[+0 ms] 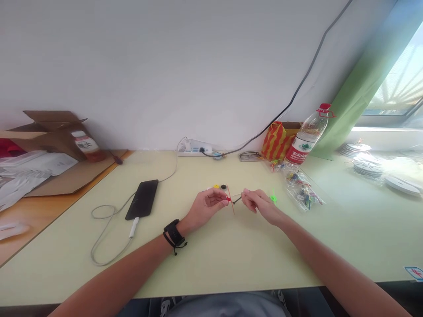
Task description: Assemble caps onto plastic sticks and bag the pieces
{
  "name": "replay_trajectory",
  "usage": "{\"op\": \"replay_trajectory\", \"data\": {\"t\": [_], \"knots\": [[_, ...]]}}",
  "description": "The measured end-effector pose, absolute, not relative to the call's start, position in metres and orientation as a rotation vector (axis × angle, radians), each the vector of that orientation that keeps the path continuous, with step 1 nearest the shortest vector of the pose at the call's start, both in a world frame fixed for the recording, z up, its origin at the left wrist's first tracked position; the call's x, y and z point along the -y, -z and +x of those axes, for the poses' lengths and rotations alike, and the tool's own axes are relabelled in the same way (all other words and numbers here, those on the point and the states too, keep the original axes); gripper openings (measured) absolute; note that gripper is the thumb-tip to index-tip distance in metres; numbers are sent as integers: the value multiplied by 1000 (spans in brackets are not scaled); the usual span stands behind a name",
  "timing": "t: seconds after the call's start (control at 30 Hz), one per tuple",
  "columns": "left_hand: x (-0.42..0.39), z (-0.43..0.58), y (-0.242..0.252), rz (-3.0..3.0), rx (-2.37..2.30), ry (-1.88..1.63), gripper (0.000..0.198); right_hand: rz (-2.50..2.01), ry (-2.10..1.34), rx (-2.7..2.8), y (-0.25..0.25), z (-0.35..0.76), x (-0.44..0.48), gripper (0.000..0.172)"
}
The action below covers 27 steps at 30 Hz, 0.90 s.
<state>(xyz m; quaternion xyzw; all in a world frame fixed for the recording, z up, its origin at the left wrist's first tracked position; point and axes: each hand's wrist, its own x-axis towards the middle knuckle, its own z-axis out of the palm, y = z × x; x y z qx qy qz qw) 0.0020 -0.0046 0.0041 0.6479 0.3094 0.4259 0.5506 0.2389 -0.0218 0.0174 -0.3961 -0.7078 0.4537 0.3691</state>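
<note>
My left hand [211, 203], with a black band on its wrist, pinches a small red piece [228, 199]. A thin orange-red strip [230, 200] stands crosswise right at that piece. To the right, my right hand [259, 203] is closed with fingertips pinched together. A pale thin strand runs between the two hands, and a short dark thin piece [237, 200] shows just left of the right fingertips. What exactly the right fingers grip is too small to make out. Behind the hands lie a yellow piece [216, 186] and a black round piece [224, 187]. A bright green piece [273, 199] lies beside my right hand.
A black phone [142, 199] with a white cable lies left. A power strip [194, 149], glasses [250, 156], a red-yellow bag [274, 141] and a large water bottle [306, 138] stand or lie behind. Right are a parts bag [302, 190] and white discs [368, 166]; far left, a cardboard box [56, 132].
</note>
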Motion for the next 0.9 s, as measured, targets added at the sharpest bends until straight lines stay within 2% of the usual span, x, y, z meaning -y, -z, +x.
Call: {"op": "replay_trajectory", "data": {"t": [0.2, 0.37, 0.57, 0.73, 0.9], "knots": [[4, 2, -5, 1479, -728, -1012, 28, -1106, -968, 1788, -13, 241, 15, 44], [-1, 2, -4, 1367, -740, -1037, 35, -1282, -371, 1982, 7, 258, -2, 18], [-4, 0, -5, 1240, -710, -1038, 40, -1365, -135, 2153, 24, 278, -14, 29], [-5, -2, -5, 1184, -694, -1015, 37, -1354, -109, 2248, 29, 275, -16, 19], [-5, -3, -5, 1151, -673, -1005, 35, -1334, -84, 2204, 21, 272, -14, 16]]}}
